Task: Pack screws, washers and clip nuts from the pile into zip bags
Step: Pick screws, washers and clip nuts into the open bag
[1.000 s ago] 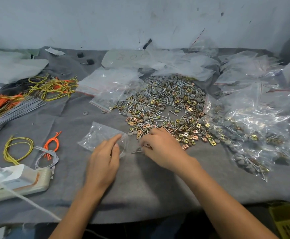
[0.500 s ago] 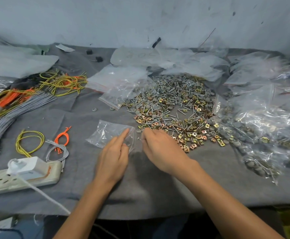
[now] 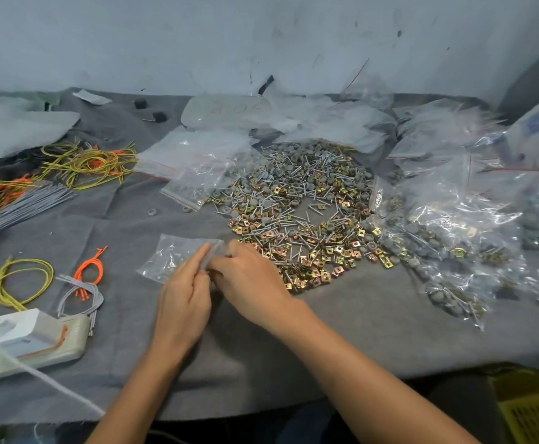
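Hands meet at the mouth of a small zip bag (image 3: 172, 259), which lies flat on the grey bench (image 3: 358, 331) just left of the pile (image 3: 300, 213) of screws, washers and clip nuts. Now the left hand (image 3: 183, 302) pinches the bag's lip between thumb and fingers. The right hand (image 3: 252, 283) curls its fingers at the same opening; whether they hold hardware or plastic, I cannot tell. That film looks thin, floppy and slick, so the stiffer zip strip is the place to hold. Screw tips could pierce it. At right, filled bags (image 3: 454, 238) heap up.
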A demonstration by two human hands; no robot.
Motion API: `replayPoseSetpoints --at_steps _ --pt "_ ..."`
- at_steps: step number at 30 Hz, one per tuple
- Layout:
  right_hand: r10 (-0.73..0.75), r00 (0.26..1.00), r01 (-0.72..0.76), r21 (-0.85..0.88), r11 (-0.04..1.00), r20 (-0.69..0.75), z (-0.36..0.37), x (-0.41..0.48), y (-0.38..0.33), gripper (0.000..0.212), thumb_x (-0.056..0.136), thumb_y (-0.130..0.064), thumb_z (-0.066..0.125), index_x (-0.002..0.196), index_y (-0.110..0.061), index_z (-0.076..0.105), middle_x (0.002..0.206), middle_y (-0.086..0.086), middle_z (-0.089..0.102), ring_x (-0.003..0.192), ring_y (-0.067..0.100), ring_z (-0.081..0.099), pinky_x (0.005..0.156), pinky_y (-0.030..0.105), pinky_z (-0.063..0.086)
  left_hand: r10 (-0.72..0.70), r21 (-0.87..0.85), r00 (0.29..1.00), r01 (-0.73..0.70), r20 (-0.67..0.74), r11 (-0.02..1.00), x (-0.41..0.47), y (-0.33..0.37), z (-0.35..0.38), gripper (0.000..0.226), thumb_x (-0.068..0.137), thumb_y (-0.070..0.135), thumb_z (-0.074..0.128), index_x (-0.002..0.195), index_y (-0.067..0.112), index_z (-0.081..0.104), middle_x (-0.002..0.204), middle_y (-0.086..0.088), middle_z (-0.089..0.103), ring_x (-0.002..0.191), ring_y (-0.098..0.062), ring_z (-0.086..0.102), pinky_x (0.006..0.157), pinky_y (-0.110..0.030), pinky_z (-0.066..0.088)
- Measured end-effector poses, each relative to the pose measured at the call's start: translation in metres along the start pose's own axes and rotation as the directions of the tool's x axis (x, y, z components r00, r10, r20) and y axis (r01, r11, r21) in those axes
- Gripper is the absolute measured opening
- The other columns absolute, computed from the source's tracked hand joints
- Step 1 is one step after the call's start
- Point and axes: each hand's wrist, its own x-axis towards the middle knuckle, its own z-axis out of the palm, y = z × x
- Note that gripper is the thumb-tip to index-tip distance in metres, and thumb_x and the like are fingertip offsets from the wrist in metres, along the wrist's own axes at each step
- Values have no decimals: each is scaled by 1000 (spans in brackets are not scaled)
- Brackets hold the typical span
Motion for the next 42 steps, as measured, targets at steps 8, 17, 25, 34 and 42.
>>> replayPoseSetpoints --at_steps 8,17,25,34,42 --pt "231 966 -222 -86 971 119 -60 -3 73 14 97 -24 56 90 -25 68 94 -5 65 89 20 62 76 39 54 19 38 1000 -20 17 999 -2 1 2 49 96 19 41 143 18 56 141 7 56 124 6 44 101 1 25" --pt "235 924 -184 -190 964 301 -61 -2 82 17 94 -13 52 83 -11 65 80 5 68 76 25 63 70 42 55 26 74 999 -27 19 997 -3 1 2 51 94 22 38 142 19 56 139 2 60 119 7 45 99 2 25" --pt "178 937 -89 -288 954 300 -54 -10 81 11 95 -6 46 89 -10 54 94 9 60 88 30 57 72 37 45 9 71 1000 -10 18 997 -3 0 2 52 94 24 38 143 20 56 140 2 59 127 -5 50 100 -2 27" --pt "188 964 -148 -203 968 191 -66 -18 75 24 98 -9 45 121 -12 54 102 8 67 95 32 61 84 45 51 17 50 999 -18 28 999 -3 2 1 51 94 23 38 142 24 56 140 8 59 123 6 48 101 -6 32" --pt "104 993 -113 236 965 48 -38 -14 20 13 93 -19 62 101 -23 72 92 -12 66 86 11 59 82 29 48 25 66 999 -28 39 997 -3 1 0 52 92 21 39 141 26 56 140 9 58 123 8 46 101 -1 28"
